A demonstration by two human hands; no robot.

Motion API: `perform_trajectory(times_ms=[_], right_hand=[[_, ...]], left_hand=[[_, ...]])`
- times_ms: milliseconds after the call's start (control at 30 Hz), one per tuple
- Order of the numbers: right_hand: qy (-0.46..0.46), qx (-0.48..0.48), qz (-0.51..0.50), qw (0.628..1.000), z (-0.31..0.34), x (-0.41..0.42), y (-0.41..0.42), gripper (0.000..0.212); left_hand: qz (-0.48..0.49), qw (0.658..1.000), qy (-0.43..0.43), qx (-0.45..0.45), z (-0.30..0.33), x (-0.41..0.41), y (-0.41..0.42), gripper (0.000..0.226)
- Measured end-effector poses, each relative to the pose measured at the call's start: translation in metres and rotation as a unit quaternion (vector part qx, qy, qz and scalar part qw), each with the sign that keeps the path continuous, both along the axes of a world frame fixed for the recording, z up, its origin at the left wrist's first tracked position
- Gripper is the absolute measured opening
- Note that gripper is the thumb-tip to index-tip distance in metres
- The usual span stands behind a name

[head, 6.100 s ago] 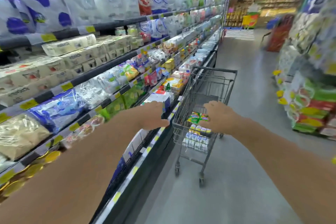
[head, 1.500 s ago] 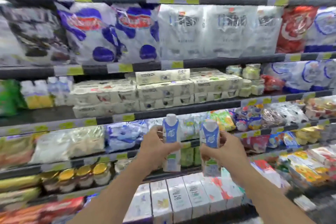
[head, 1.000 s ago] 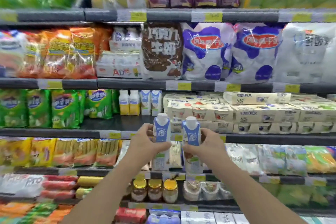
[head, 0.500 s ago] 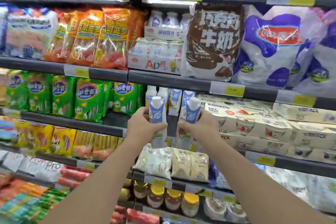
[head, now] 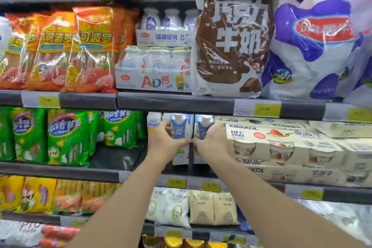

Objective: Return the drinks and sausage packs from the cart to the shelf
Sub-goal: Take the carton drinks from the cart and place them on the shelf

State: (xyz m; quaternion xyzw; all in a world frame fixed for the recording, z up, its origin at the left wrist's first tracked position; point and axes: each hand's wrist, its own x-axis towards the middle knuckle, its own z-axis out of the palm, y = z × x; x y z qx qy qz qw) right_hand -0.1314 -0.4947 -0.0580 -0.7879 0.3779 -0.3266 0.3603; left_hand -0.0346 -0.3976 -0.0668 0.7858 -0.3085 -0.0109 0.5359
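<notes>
Green sausage packs [head: 68,137] stand at the left of the middle shelf [head: 60,171], a bare patch beside them. Left hand [head: 164,144] is wrapped tight around the left drink carton [head: 179,130]; right hand [head: 212,143] is clamped on the right drink carton [head: 204,128]. Both cartons upright, side by side, in over the shelf, just left of the yogurt cases [head: 281,143].

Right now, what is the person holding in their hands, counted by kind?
Blue-and-white drink cartons: 2, the left carton in the left hand and the right carton in the right hand
Other items held: 0
Total: 2
</notes>
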Motion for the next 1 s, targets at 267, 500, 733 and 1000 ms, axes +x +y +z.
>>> perform_trajectory(times_ms=[267,500,733,1000], right_hand=[[0.046,-0.023,-0.060,0.997,-0.004,0.014,-0.011,0.050],[0.038,-0.045,-0.095,0.994,-0.011,0.024,-0.008,0.053],[0.017,-0.030,-0.102,0.994,-0.015,0.028,-0.005,0.052],[0.002,-0.022,-0.078,0.997,-0.026,0.018,0.009,0.051]], left_hand=[[-0.061,0.998,-0.033,-0.014,-0.011,0.031,-0.013,0.052],[-0.082,0.995,-0.053,-0.032,-0.012,0.044,-0.011,0.051],[-0.088,0.994,-0.059,-0.033,-0.013,0.050,-0.011,0.057],[-0.114,0.990,-0.074,-0.042,-0.018,0.036,-0.021,0.044]])
